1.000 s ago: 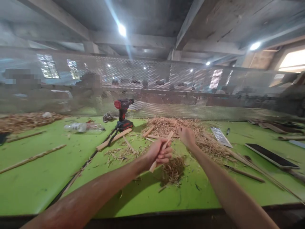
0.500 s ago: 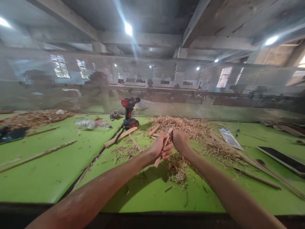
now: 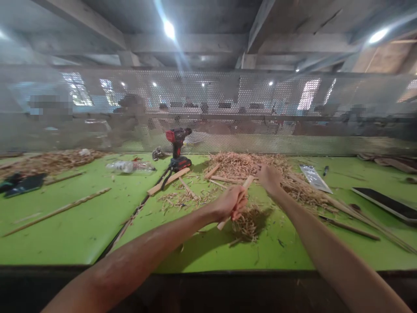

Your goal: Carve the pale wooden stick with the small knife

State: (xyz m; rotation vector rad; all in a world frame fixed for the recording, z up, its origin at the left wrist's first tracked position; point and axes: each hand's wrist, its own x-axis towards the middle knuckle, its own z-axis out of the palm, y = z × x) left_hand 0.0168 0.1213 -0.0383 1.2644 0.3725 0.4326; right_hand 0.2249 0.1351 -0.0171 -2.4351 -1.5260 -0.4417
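Observation:
My left hand is wrapped round a flat, pale wooden strip, which slants up and away above the green table. Both ends of the strip stick out past the fist. Just right of the strip's far end, apart from it, my right hand is closed, its fingers curled at the edge of a large heap of wood shavings. What it grips, if anything, is hidden. Beneath my left hand lies a smaller clump of shavings.
A red and black cordless drill stands upright at the back, beside a wooden slat. A plastic bottle lies left of it. To the right are a black tablet-like slab, a plastic packet and thin sticks. Perforated screen behind.
My right hand has come away from the strip's far end and moved right. My left hand has shifted slightly right and now covers the middle of the strip. The view has moved a little.

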